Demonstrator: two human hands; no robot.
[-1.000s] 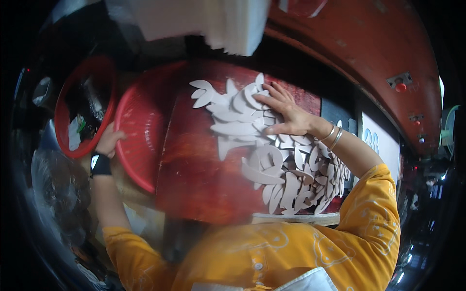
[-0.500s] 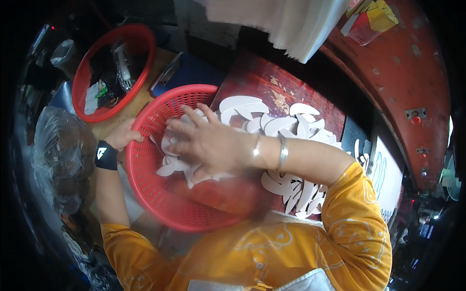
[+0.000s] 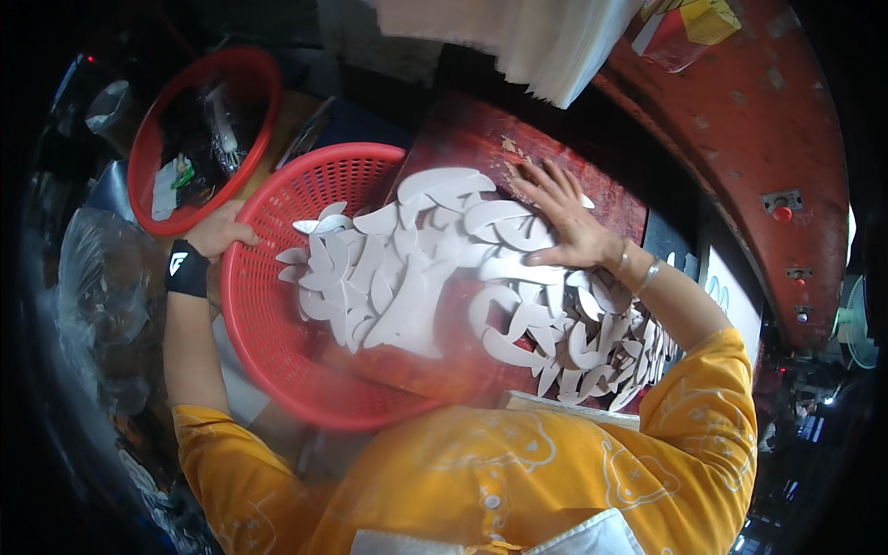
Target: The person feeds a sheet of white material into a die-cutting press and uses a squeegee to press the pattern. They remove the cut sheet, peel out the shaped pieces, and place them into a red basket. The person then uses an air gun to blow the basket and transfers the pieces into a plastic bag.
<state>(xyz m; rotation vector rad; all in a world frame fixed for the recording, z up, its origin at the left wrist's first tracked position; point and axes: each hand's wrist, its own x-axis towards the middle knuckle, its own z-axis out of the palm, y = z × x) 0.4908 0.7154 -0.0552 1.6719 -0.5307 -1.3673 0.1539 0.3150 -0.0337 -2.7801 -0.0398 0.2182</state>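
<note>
- White cut pieces: heaped around the centre of the view, spilling off the red board and over the mouth of the red basket toward 9 o'clock.
- Right hand, between 2 and 3 o'clock: palm down, fingers fanned wide, gripping nothing, at the heap's right edge. Firmness of contact under the palm: cannot tell. Apparently well placed for pushing from behind; best to lay the fingers flat and sweep low toward 9 o'clock, sliding the thin pieces rather than flipping them.
- Left hand, between 9 and 10 o'clock: curled round the basket's rim, holding it. Wise to brace firmly against the push and press the basket close to the board, leaving no gap for drops.
- Lower pile, at 4 o'clock, near the right forearm: probably better taken in short, separate strokes, without overfilling the palm. Worth guarding the board's edge toward 5 o'clock against strays.
- Farther out: red tub at 10 o'clock, clear plastic bag at 9, red machine beam at 2. Prudent to steer the basket clear of the tub.
</note>
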